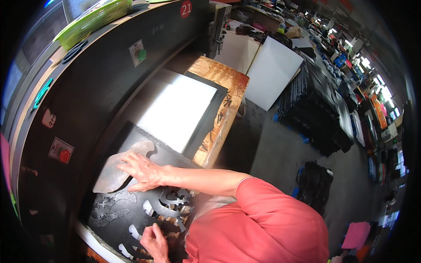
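A flat brownish-grey plate (113,172) with curved edges and a hooked end lies on the dark sheet (125,219) on the work table. On the plate rests my right hand (142,171), fingers spread and stretched out over its near edge. Next to it, the sheet carries curved cut outlines (109,208). My left hand (153,242) is closed, thumb against curled fingers, low over the cut-out part of the sheet. Whatever it may hold is hidden. Between the hands lie dark curved strips (164,209) and gaps showing white and brown beneath.
A dark machine beam (109,83) with a green button (141,54) and a red button (65,155) runs along the left. A white board (177,109) lies on the wooden table (239,83). Stacked dark sheets (313,107) stand on the floor at right. A green basket (90,24) sits above.
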A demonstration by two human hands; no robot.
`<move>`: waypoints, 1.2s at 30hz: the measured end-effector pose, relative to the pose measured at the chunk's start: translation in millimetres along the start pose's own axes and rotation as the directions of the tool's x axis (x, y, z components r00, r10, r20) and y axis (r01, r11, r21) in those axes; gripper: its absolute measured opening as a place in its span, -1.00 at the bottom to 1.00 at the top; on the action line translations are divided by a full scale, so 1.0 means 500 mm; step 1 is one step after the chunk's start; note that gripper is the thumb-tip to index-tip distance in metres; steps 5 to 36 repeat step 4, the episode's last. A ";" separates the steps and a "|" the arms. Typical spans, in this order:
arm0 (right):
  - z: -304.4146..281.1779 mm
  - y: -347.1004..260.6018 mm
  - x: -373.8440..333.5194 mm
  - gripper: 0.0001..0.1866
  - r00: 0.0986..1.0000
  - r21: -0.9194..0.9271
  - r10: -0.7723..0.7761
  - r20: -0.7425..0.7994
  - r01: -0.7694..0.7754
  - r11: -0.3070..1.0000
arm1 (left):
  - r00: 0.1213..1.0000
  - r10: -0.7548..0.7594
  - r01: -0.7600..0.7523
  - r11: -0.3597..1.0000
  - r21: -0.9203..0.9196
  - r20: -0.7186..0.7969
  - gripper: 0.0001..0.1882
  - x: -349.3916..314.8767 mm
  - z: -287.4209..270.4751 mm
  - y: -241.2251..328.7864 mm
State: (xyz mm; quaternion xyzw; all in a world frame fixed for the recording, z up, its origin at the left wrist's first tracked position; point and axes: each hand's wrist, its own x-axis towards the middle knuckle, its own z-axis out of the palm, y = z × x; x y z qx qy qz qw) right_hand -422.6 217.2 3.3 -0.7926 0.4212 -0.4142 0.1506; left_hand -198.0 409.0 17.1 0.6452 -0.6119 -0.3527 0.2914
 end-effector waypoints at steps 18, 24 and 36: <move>0.077 -0.012 0.061 0.02 0.983 -0.178 -0.033 0.182 0.066 0.982 | 0.936 0.077 -0.116 0.989 -0.095 -0.342 -0.81 0.080 -0.071 -0.039; 0.077 -0.012 0.061 0.02 0.983 -0.178 -0.033 0.182 0.066 0.982 | 0.936 0.077 -0.116 0.989 -0.095 -0.342 -0.81 0.080 -0.071 -0.039; 0.077 -0.012 0.061 0.02 0.983 -0.178 -0.033 0.182 0.066 0.982 | 0.936 0.077 -0.116 0.989 -0.095 -0.342 -0.81 0.080 -0.071 -0.039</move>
